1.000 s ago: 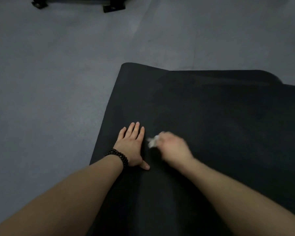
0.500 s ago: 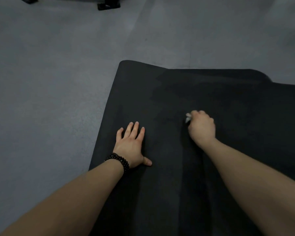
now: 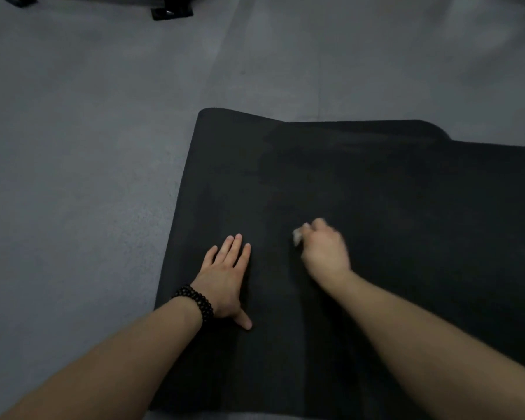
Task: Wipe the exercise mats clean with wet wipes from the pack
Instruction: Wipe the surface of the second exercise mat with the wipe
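Observation:
A black exercise mat (image 3: 376,183) lies flat on the grey floor, filling the right and lower part of the head view. My left hand (image 3: 225,277), with a black bead bracelet at the wrist, rests flat on the mat near its left edge, fingers straight. To its right, my right hand (image 3: 325,250) is blurred and grips a small bunched white wet wipe (image 3: 297,236) against the mat. Only a bit of the wipe shows past the fingers. The pack of wipes is not in view.
Grey floor (image 3: 88,147) spreads to the left of the mat and beyond it. Black feet of some equipment (image 3: 170,12) stand at the top left edge. The mat's far corners curl up slightly.
My right hand swept with the wipe from beside the left hand out to the right and farther away, then back left and nearer. The left hand stayed flat in place.

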